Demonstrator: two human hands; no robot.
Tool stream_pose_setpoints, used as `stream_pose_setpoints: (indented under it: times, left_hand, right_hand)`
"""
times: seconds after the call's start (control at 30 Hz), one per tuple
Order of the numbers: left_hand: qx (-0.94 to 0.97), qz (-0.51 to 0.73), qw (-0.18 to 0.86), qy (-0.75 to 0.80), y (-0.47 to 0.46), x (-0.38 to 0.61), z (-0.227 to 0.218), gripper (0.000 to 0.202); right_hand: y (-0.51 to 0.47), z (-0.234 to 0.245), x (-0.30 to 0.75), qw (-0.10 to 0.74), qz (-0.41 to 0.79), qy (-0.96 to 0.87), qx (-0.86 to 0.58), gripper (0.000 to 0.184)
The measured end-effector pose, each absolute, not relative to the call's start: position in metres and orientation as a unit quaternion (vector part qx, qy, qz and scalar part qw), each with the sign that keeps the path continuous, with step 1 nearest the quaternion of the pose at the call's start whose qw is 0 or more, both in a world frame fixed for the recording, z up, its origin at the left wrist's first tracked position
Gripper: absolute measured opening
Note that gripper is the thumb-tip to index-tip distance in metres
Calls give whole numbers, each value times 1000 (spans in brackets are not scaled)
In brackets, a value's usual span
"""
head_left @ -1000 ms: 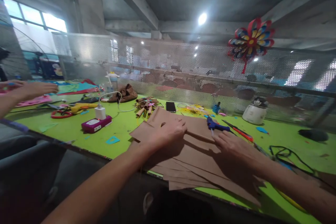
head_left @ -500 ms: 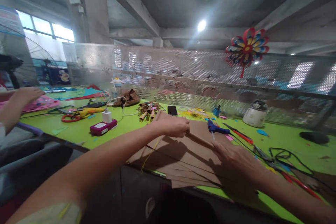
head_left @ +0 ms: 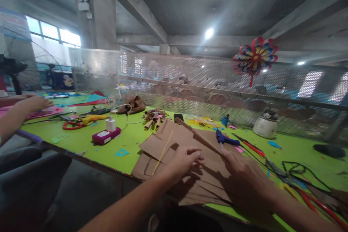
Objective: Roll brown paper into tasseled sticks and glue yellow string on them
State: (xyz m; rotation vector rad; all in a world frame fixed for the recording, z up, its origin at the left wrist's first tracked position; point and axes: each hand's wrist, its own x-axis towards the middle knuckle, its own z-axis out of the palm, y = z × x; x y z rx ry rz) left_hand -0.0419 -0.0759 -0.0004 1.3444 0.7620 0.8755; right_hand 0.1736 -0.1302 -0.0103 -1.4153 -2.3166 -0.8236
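Observation:
A stack of brown paper sheets [head_left: 163, 141] lies at the near edge of the green table [head_left: 127, 136]. My right hand [head_left: 241, 175] is closed on the near end of a thin rolled brown paper stick [head_left: 198, 136], which slants up and away to the left over the sheets. My left hand [head_left: 185, 159] rests on the top sheets just left of the stick's near end, fingers curled together. What they pinch is hidden. A thin yellow strip [head_left: 163, 151] lies across the sheets.
A blue glue gun [head_left: 225, 138] lies behind the sheets, with red and black cables [head_left: 293, 170] to the right. Rolled paper tubes [head_left: 153, 116], a phone [head_left: 178, 117], a magenta power bank [head_left: 104, 136] and a white pot [head_left: 265, 125] stand farther off. Another person's hand [head_left: 35, 103] works at far left.
The rolled stick, which lay flat under my hands, now tilts up off the sheets. My left hand has drawn back toward me and my right hand has closed on the stick's near end.

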Motion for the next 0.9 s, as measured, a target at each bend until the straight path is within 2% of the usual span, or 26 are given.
stream_pose_setpoints:
  times: [0.13, 0.23, 0.43, 0.5, 0.63, 0.83, 0.9]
  left_hand:
    - [495, 484, 660, 292, -71, -19, -5, 28]
    - [444, 514, 684, 266, -64, -9, 5, 30]
    - [389, 586, 668, 244, -65, -4, 21, 17]
    - [378, 605, 654, 251, -67, -3, 25, 13]
    - [365, 620, 649, 249, -72, -4, 30, 11]
    - [385, 595, 672, 216, -72, -5, 26, 10]
    - [385, 583, 686, 204, -69, -6, 23, 9]
  right_hand:
    - [-134, -17, 162, 134, -290, -817, -480, 49]
    - [-132, -24, 153, 129, -307, -817, -471, 61]
    - [-122, -25, 134, 213, -296, -815, -450, 82]
    - [-118, -28, 132, 244, -287, -817, -436, 79]
    - [-110, -43, 133, 295, -337, -790, -420, 61]
    - [-113, -47, 128, 321, -373, -763, -418, 44]
    - [-123, -39, 123, 300, -366, -772, -425, 43]
